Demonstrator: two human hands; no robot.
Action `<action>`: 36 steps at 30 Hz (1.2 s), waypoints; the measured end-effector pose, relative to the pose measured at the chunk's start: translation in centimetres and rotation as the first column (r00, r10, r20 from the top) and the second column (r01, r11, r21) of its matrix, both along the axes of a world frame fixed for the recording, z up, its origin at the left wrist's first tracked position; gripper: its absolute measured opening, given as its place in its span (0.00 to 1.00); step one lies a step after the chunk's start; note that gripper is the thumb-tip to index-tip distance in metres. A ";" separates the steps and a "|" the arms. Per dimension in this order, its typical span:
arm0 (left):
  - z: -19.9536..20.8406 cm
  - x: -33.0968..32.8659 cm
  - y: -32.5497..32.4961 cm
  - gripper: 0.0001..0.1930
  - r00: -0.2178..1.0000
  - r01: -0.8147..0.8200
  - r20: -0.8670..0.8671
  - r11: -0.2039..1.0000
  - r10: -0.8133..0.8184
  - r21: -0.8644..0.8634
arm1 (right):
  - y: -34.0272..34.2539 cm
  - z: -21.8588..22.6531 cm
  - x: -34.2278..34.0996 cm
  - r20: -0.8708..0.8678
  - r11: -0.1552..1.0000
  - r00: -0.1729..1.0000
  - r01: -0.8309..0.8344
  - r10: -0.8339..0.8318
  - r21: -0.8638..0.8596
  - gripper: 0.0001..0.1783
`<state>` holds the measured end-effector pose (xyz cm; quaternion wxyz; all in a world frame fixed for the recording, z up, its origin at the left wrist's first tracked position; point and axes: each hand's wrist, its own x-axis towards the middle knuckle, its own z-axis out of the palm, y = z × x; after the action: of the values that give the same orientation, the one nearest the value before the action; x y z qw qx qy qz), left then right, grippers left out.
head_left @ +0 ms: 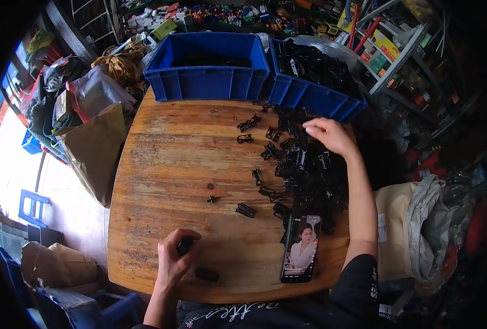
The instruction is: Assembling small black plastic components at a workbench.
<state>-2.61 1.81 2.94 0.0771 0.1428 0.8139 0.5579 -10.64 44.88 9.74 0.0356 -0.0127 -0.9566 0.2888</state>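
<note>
My left hand (172, 257) is closed around a small black plastic part (184, 246) above the near left of the table. Beside it on the wood lies another oblong black part (206, 274). My right hand (334, 136) is stretched to the far right, over a heap of black plastic frame-like pieces (309, 170). Its fingertips are drawn together; whatever may be between them is too small to make out. Several loose pieces lie left of the heap, among them a black frame piece (245, 139), a blocky black piece (245, 210) and a tiny black bit (211, 199).
A phone (301, 249) showing a video lies at the near right. Along the far edge stand a blue bin (210, 82) and a second blue bin (314, 98) filled with black parts. Bags flank the wooden table (161, 164); a blue stool (125, 307) stands low at left.
</note>
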 end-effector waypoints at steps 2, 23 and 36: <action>0.1 0.1 0.2 0.08 1.000 0.001 -0.005 1.000 -0.001 -0.020 | 2.4 -0.1 -2.7 -0.077 0.997 0.994 0.073 -0.072 0.017 0.13; 0.4 0.2 -0.3 0.08 1.000 0.015 0.004 0.999 -0.015 -0.032 | -5.0 -2.5 -11.4 0.081 0.966 0.995 -0.075 0.056 0.246 0.14; 0.0 0.5 -0.6 0.08 1.000 -0.003 -0.029 0.998 0.005 0.056 | -8.9 -4.6 -6.7 0.277 0.901 0.956 -0.203 0.097 0.384 0.34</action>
<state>-2.10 1.22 2.90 0.0601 0.1514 0.7993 0.5784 -17.36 35.94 5.17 -0.1063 0.0329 -0.9905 0.0805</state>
